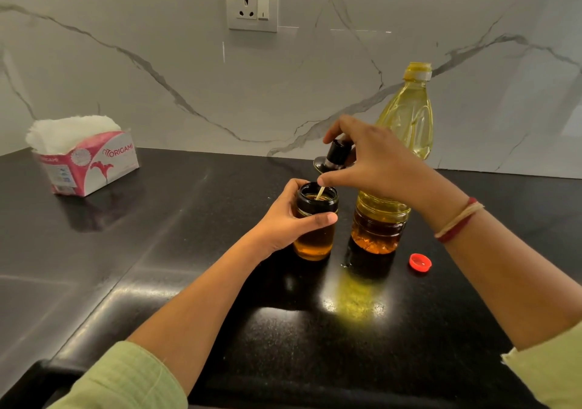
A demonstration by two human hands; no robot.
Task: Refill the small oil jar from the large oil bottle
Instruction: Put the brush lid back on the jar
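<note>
Both your grips are clamped: left hand (283,221) on jar (315,243), right hand (374,159) on lid (336,154) (closing up, probably); centre it, then twist.

**Gloss, plastic and paper**

The countertop (157,267) is black speckled stone, polished to a mirror gloss. Behind its rear edge the wall (126,77) is smooth, white, veined like marble. The large oil bottle (406,118) is clear ribbed plastic. The small oil jar (315,238) looks like smooth glass with a glossy black neck. The jar lid (337,155) is black with shiny metal. The red cap (420,262) is plastic. Near the left edge, a glossy card tissue box (104,166) holds crinkled white paper. The sleeve (126,377) is matt green cloth.
</note>
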